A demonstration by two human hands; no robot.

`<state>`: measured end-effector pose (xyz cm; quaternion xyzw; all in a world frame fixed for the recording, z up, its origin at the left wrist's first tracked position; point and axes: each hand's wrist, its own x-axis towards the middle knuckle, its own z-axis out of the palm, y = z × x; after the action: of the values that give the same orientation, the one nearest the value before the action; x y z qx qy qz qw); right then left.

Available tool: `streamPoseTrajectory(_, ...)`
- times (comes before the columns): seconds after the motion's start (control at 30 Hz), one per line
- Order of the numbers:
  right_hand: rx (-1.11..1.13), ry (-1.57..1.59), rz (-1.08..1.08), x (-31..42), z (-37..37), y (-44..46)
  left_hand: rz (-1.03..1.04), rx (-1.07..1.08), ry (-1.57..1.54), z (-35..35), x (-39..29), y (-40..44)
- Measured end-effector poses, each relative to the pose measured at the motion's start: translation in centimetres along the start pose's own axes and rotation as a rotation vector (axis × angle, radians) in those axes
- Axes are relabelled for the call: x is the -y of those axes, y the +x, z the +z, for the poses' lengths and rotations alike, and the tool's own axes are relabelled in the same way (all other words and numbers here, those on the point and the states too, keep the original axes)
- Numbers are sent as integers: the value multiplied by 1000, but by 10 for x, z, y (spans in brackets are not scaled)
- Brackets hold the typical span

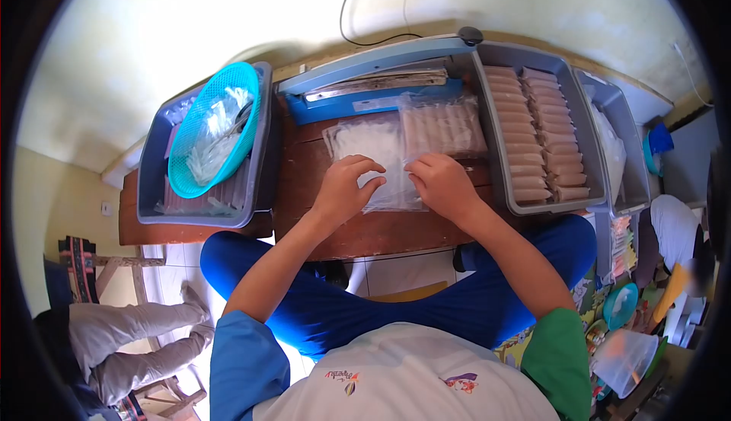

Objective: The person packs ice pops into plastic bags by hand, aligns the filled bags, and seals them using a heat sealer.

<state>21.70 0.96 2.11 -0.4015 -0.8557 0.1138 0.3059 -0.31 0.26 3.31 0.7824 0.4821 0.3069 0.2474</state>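
Note:
Over a stack of clear plastic bags (373, 143) on the brown table, my left hand (346, 185) is curved, its thumb and forefinger apart and nothing between them. My right hand (442, 181) has its fingers closed at the edge of a clear plastic bag (403, 196), near the stack's right side. Just beyond that hand lies a filled clear pack (442, 128) holding several pale pinkish-brown tubes in a row. It partly overlaps the stack. Whether the right fingers also touch this pack cannot be made out.
Behind stands a long blue sealer-like device (373, 97). At right, a grey bin (499, 208) holds rows of wrapped tubes. A turquoise basket (179, 154) with plastic pieces rests on another grey bin (266, 162) at left. People sit at both sides.

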Motion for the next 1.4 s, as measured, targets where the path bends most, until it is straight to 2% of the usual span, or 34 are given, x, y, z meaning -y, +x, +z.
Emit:
streamPoseTrajectory(0.07,57,6,-22,-4,24,1,-16,4,-20,3,14,-8)
streamPoseTrajectory(0.13,207,-6,-18,-11,49,-1,10,48,64,13,37,-17)
streamPoseTrajectory(0.37,177,-21,-107,-22,76,-10,50,225,287,23,64,-37)
streamPoseTrajectory(0.57,226,-23,-64,-30,75,-14,52,293,385,27,70,-34)
streamPoseTrajectory(0.67,193,12,-11,-25,73,-14,-12,420,390,27,75,-28)
streamPoseTrajectory(0.73,204,16,-31,-22,70,-13,73,218,322,25,75,-30)
streamPoseTrajectory(0.77,203,17,-29,-23,70,-14,74,221,322,26,73,-31)
streamPoseTrajectory(0.83,184,24,-40,-27,73,-17,151,87,343,27,69,-33)
streamPoseTrajectory(1.07,127,40,8,-23,74,-13,48,186,330,27,74,-22)
streamPoseTrajectory(1.27,42,86,12,-22,67,-1,11,-71,245,6,56,-11)
streamPoseTrajectory(1.4,-148,79,33,-20,69,14,16,-229,240,-3,49,-3)
